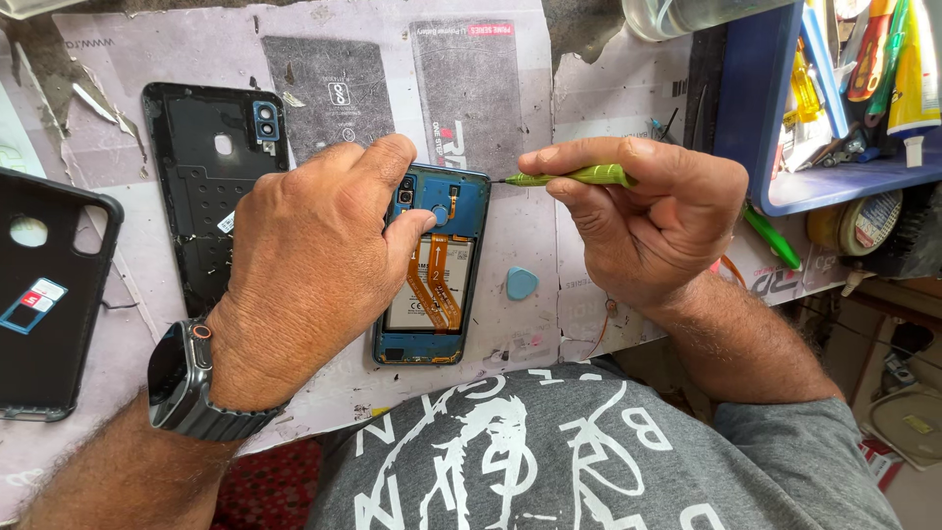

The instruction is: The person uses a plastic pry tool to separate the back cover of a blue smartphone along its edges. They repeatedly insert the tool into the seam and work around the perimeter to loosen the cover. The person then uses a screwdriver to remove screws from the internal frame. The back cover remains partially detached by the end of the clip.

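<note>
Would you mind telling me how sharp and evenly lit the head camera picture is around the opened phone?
Head view: soft, even daylight, only faint shadows under the left hand and right hand; the opened phone and green screwdriver are sharp; no strong glare; the blue tray at the right edge leans with wide-angle distortion.

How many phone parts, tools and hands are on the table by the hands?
Opened phone: 1
Back cover: 1
Black case: 1
Screwdriver: 1
Blue pick: 1
Hands: 2, left hand and right hand
Total: 7
</note>
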